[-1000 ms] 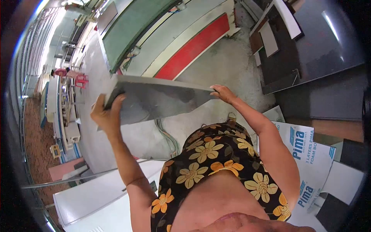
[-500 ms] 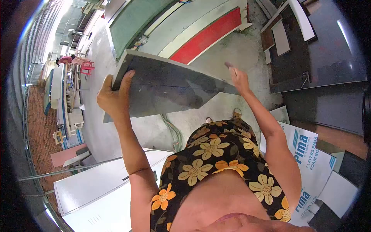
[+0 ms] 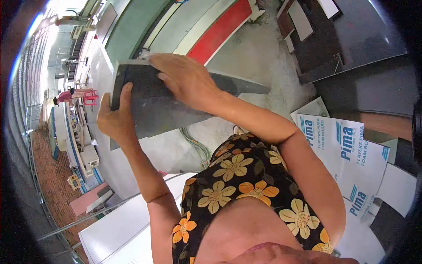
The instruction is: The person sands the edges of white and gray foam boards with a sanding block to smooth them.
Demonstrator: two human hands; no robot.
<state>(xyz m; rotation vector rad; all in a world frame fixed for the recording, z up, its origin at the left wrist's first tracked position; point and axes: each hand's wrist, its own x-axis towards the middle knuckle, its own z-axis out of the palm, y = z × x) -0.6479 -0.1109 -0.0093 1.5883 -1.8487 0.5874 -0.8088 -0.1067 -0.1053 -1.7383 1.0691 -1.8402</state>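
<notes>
A dark grey board with a pale edge is held up in front of me, its narrow end pointing right. My left hand is closed on the board's left end, thumb on the dark face. Over the board's upper edge, near that same end, lies my right hand. Its fingers are bent and blurred at the tips, and whatever they hold is hidden.
White Pima foam boards lean at my right, near dark panels. Long green, white and red panels lie ahead. A hose runs over the floor. A person is far left by a red stool.
My right hand, which had a small dark thing at its fingertips beyond the board's right end, has swept left to the upper left edge. My left hand keeps its hold; the view has shifted.
</notes>
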